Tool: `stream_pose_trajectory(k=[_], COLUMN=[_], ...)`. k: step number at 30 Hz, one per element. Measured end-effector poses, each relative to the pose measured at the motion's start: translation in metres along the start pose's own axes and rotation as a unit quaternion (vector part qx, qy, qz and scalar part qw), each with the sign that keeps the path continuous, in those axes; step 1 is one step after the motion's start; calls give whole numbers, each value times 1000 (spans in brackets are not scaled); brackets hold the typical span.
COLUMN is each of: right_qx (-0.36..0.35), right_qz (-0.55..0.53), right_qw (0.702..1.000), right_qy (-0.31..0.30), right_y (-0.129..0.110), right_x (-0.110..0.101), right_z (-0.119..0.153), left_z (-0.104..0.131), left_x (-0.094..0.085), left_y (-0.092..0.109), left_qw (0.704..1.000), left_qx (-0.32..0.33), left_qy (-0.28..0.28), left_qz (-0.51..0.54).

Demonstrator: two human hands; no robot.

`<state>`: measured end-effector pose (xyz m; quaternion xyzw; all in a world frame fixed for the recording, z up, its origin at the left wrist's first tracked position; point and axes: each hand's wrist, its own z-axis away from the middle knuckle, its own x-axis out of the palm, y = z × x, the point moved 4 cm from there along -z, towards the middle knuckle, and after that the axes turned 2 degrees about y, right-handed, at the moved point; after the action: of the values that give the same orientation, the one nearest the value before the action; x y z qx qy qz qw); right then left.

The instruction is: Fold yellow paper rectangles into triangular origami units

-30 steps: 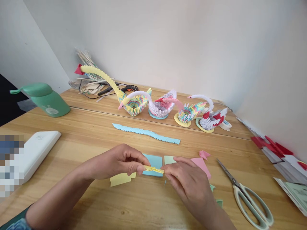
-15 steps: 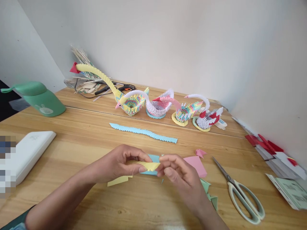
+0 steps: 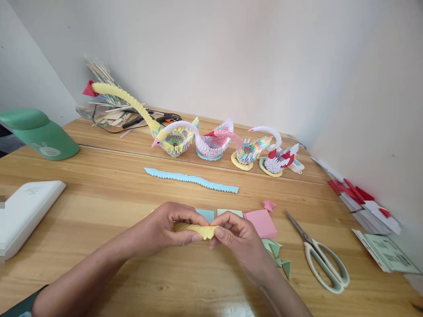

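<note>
Between my two hands is a yellow strip of folded, interlocked paper pieces (image 3: pixel 200 230). My left hand (image 3: pixel 168 226) is closed round its length, thumb below and fingers above. The thumb and forefinger of my right hand (image 3: pixel 236 235) pinch its right end. Part of the strip is hidden in my left palm. Just behind my hands lie blue paper (image 3: pixel 205 215), pale green paper (image 3: pixel 229 212) and a pink paper stack (image 3: pixel 261 223). Small green folded pieces (image 3: pixel 277 253) lie beside my right wrist. Farther back stretches a blue strip of folded paper (image 3: pixel 191 178).
Several folded-paper swans (image 3: pixel 213 141) stand along the back of the table. Scissors (image 3: pixel 319 251) lie at right, near a small pink folded piece (image 3: pixel 269 205) and a green printed packet (image 3: pixel 386 251). At left are a green bottle (image 3: pixel 49 136) and a white box-shaped object (image 3: pixel 35 215).
My right hand has closed in on the yellow strip's right end and now pinches it. The camera view has shifted slightly, so the table things appear farther left.
</note>
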<state>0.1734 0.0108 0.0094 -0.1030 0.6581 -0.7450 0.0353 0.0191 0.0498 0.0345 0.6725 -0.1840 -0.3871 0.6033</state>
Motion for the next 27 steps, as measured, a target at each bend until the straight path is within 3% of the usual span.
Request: stream_pose_trajectory(k=[3, 4, 6, 7, 9, 11, 13, 16, 18, 20, 24, 27], right_qx=[-69, -109, -146, -139, -59, 2, 12, -22, -17, 15, 94, -2], right_qz=[134, 215, 354, 404, 484, 560, 616, 658, 664, 652, 546, 352], right_qw=[985, 959, 877, 841, 768, 714, 682, 681, 680, 697, 782, 884], right_qy=[87, 149, 289, 332, 415, 420, 394, 321, 312, 300, 284, 306], right_y=[-19, -29, -45, -47, -40, -21, -1, 19, 20, 17, 10, -4], right_x=[-17, -29, -63, -83, -127, -162, -185, -192, -193, -194, -190, -168], right_z=[5, 12, 33, 46, 75, 102, 123, 137, 138, 134, 132, 142], left_z=[-1, -1, -1, 0, 0, 1, 1, 0, 2, 7, 19, 22], left_x=[-2, -4, -8, -11, -17, -22, -25, -26, -24, -22, -14, -6], left_y=[-5, -7, -9, -10, -11, -14, -19, -23, -19, -10, 12, 16], left_qw=[998, 996, 991, 988, 983, 978, 974, 976, 981, 986, 990, 992], left_qx=[-35, -48, -55, -50, -38, -36, -48, -57, -48, -22, 34, 48], left_qy=[14, 24, 52, 69, 107, 142, 167, 175, 166, 150, 122, 78], left_qz=[51, 74, 114, 128, 142, 147, 145, 117, 93, 72, 57, 85])
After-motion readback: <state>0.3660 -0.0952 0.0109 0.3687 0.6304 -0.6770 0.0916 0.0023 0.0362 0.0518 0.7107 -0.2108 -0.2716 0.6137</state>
